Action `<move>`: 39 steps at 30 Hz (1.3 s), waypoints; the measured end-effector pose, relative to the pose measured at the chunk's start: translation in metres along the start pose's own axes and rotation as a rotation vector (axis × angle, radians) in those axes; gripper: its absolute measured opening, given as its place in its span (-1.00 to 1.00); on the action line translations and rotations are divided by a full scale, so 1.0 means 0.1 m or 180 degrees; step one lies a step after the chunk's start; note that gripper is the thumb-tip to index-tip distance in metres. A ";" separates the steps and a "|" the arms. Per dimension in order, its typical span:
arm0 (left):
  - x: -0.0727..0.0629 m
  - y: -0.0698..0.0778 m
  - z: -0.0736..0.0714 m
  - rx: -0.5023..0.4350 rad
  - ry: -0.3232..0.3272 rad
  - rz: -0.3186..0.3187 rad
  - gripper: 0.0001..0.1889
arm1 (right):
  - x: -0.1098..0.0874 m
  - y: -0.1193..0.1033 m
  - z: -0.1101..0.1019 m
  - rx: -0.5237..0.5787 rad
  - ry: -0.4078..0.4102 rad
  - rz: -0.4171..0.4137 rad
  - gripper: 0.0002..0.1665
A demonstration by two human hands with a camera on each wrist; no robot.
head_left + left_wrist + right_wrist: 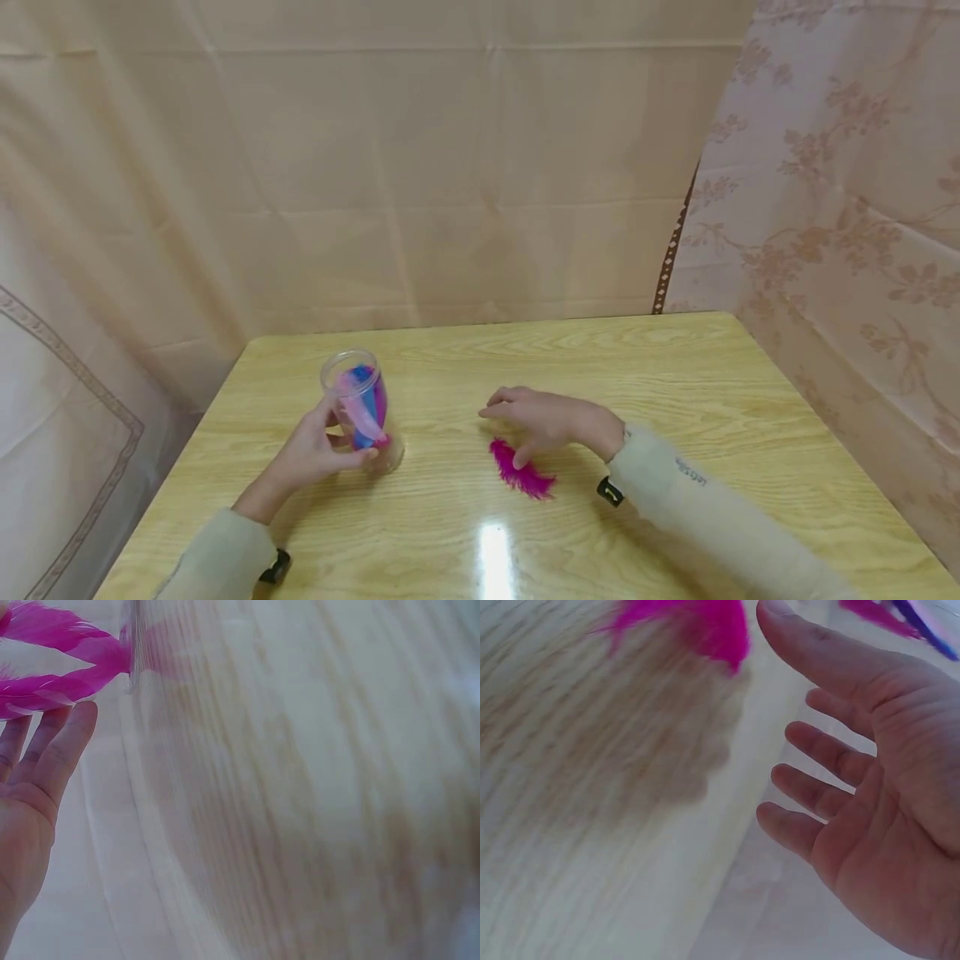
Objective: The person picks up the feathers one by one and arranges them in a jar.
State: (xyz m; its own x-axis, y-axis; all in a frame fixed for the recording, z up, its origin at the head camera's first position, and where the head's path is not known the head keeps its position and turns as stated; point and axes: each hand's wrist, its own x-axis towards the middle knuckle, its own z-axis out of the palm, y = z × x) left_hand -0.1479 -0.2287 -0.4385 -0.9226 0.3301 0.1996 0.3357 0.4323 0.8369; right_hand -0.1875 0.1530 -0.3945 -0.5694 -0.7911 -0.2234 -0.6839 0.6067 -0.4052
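Observation:
On the left of the table my left hand (pixel 311 446) grips a clear plastic jar (pixel 390 454), thumb across its front and fingers round the far side. Pink, blue and purple feathers (pixel 366 412) stand inside the jar, below its open round mouth. Magenta feathers (pixel 82 641) appear above my left fingers (pixel 66 746) in the left wrist view. My right hand (pixel 551 418) is over a loose magenta feather (pixel 531 482), fingers spread and thumb overlapping it. In the right wrist view that feather (pixel 720 634) is just beyond the thumb tip, with nothing held in the palm.
The wood-grain table (pixel 615 358) reaches back to a beige cloth (pixel 480 183) hung behind it. A flower-patterned curtain (pixel 847 225) drapes along the right side. Light reflects off the table's front middle.

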 end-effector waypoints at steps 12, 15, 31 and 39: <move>0.00 0.02 -0.01 0.0009 -0.0032 -0.0058 -0.06 | 0.03 0.09 0.18 -0.0208 0.0033 0.0053 -0.15; 0.00 0.01 -0.01 0.0006 -0.0041 -0.0064 -0.06 | 0.03 0.05 0.18 -0.0221 0.0036 0.0019 -0.28; -0.01 0.01 0.00 -0.0118 -0.0066 -0.0009 -0.07 | 0.06 -0.02 0.20 0.0166 0.0010 0.0318 -0.66; 0.00 0.00 0.01 -0.0088 -0.0057 -0.0025 -0.05 | 0.05 -0.01 0.20 0.0217 -0.0005 0.0311 -0.68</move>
State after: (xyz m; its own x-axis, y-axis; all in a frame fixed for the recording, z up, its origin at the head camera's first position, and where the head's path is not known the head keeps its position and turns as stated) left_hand -0.1479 -0.2284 -0.4392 -0.9216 0.3418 0.1840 0.3228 0.4117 0.8522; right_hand -0.1809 0.1468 -0.4126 -0.6312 -0.7286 -0.2661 -0.5925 0.6743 -0.4408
